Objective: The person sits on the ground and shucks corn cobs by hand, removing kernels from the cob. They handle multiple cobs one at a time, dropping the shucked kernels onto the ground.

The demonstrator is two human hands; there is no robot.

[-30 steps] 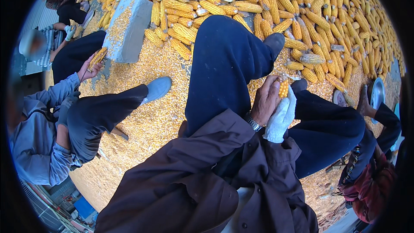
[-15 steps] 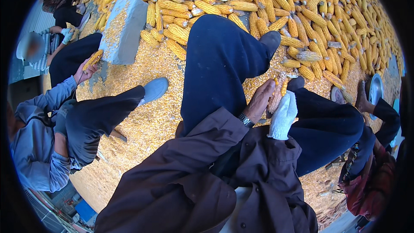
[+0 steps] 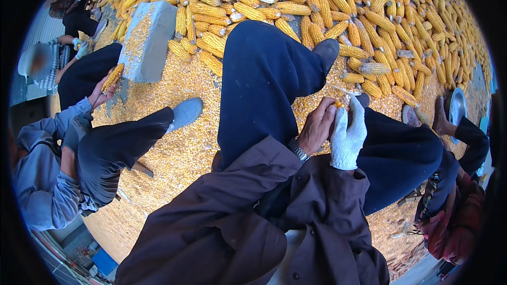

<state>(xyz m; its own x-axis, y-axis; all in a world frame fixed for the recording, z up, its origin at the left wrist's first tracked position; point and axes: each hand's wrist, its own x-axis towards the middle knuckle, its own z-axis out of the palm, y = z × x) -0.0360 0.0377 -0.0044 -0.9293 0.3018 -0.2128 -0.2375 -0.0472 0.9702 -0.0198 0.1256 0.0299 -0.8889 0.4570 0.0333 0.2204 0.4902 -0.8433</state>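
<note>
the bare left hand [image 3: 317, 124], a metal-banded wristwatch [image 3: 299, 150] at its wrist, is closed around a maize cob [image 3: 338, 104] held between the bent legs; only the cob's yellow end shows. the white-gloved right hand [image 3: 348, 137] lies just beside, thumb raised; whether it grips cannot be told. loose kernels [image 3: 169, 163] cover the ground below heaped maize ears [image 3: 380, 26].

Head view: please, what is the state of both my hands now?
Left hand: closed, holding a corn cob.
Right hand: gloved, beside the same cob; grip cannot be told.
</note>
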